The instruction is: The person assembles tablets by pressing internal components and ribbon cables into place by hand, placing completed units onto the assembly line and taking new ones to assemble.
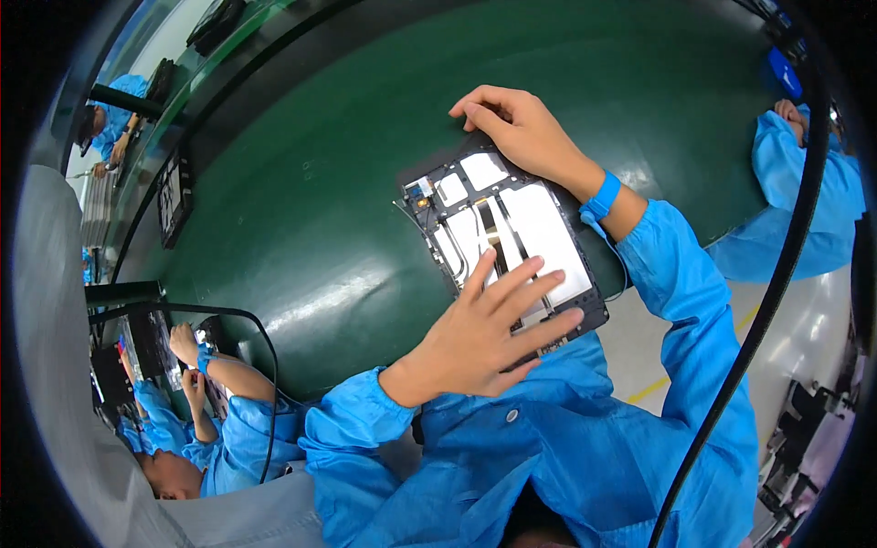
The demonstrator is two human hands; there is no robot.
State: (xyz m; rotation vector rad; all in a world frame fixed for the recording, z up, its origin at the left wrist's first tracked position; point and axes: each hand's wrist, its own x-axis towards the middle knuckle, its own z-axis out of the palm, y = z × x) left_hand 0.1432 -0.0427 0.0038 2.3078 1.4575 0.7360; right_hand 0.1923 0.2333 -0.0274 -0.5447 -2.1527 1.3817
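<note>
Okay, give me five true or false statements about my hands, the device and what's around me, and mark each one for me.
1. The left hand lies spread over the nearer part of the tablet-like device. True.
2. Both wrists are bare. False: a blue wristband is on the right wrist.
3. The right hand is by the device's far end. True.
4. The tabletop is white. False: it is green.
5. Nobody else is in view. False: among others, a co-worker's blue sleeve shows at the lower left.
</note>
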